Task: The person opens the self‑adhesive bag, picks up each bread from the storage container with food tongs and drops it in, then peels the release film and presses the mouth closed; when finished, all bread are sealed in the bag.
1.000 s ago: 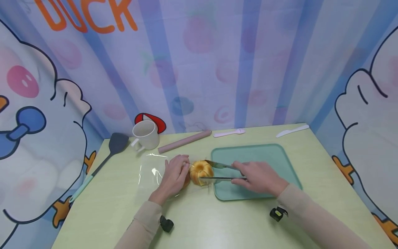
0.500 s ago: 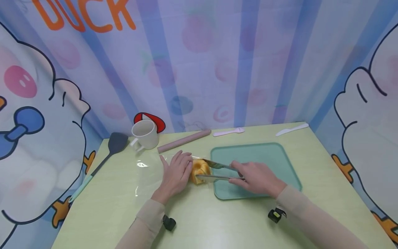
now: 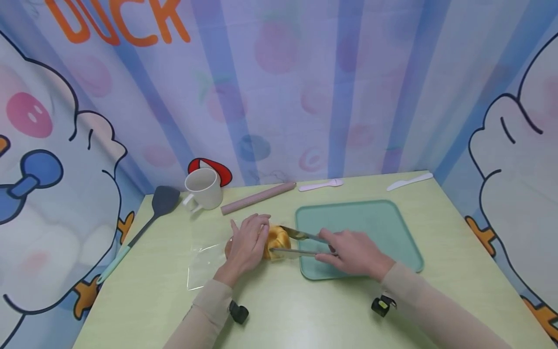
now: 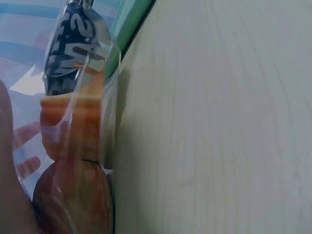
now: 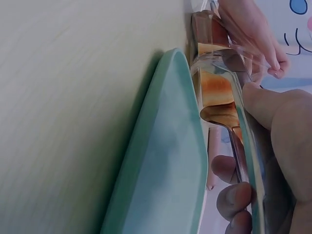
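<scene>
Bread bun [image 3: 279, 238] well in from surface [image 3: 331, 315] far edge, between tongs [image 3: 296, 251] gripped by right hand [image 3: 354, 253]. Left hand [image 3: 247, 245], fingers nearly straight, rests over plastic bag [image 3: 202, 266]. Risk: loose film snagging tongs.

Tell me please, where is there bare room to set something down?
The table front, between left sleeve and right sleeve, is bare; so is the stretch right of the green tray, in front of the white knife. Another patch lies between spatula and clear bag. Crowded: around the bread, with bag, tongs and left hand close.
</scene>
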The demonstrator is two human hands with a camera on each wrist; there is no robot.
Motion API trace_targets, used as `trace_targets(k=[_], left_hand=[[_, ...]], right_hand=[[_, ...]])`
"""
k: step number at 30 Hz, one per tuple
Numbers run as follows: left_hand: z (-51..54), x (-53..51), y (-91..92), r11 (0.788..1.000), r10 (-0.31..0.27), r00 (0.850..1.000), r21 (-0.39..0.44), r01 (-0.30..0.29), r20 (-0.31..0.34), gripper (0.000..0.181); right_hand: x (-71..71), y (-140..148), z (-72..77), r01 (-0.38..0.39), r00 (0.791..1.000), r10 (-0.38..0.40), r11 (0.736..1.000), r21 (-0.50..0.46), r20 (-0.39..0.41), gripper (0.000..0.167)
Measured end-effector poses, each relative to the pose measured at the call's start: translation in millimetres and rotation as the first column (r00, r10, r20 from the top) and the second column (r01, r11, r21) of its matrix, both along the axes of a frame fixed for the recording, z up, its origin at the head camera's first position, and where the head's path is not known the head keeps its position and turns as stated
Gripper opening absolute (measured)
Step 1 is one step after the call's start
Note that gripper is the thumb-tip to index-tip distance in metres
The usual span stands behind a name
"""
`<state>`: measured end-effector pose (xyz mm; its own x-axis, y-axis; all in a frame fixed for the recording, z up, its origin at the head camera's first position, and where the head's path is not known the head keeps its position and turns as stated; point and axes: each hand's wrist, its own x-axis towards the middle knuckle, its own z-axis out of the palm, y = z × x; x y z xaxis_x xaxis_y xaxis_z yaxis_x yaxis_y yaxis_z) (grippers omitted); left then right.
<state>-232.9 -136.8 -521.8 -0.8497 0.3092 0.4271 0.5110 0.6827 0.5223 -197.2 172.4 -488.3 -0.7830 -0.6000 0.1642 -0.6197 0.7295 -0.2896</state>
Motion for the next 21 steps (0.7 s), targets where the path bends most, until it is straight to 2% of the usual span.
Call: trace_targets(k=[5, 10, 16, 21], left_hand=[[-1.1, -2.1, 1.3, 0.998, -0.012, 1.0, 0.061, 0.012, 0.008, 0.033], [-0.4, -2.5, 3.8, 0.996, -0.017, 1.0, 0.089, 0.017, -0.001, 0.032], [-0.1, -1.9, 4.0, 0.998, -0.015, 1.0, 0.063, 0.014, 0.01, 0.03], [0.5, -2.4, 1.8, 1.0, -0.004, 1.0, 0.023, 0.004, -0.002, 0.027]], right_hand=[[2.5, 1.7, 1.0, 0.005, 1.0, -0.005, 1.0, 0.014, -0.005, 0.04], [4.4, 4.9, 2.9, 0.026, 0.999, -0.025, 0.999, 0.02, -0.022, 0.042], [5.9, 6.5, 0.3, 0.021, 1.0, -0.021, 1.0, 0.02, -0.007, 0.047], [5.9, 10.7, -1.1, 0.048, 0.999, -0.049, 0.998, 0.028, 0.008, 0.052]])
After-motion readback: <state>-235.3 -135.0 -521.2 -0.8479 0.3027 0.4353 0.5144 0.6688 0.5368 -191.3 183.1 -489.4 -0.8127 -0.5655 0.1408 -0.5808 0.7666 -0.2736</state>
